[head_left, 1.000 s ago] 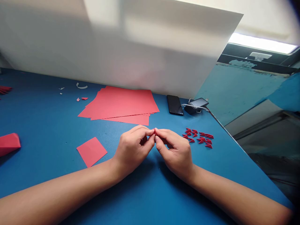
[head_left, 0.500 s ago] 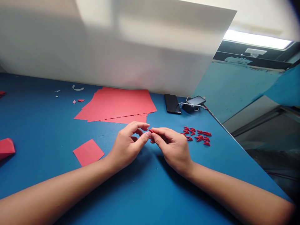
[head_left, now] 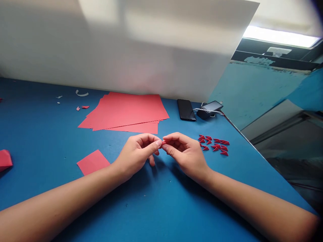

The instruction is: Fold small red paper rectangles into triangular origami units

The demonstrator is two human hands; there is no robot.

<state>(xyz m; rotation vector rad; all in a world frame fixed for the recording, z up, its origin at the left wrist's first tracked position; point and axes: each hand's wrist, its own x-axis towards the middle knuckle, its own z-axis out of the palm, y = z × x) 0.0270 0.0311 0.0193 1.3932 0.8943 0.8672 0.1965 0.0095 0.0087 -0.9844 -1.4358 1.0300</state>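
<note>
Fingers (head_left: 158,143) tip-to-tip, w/ red paper bit (head_left: 164,143)

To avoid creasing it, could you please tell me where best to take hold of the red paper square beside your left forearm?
Pinch the red paper square at its left corner, coming from the left. It lies flat on the blue table, and its near edge meets the left forearm, so that side is blocked.
</note>
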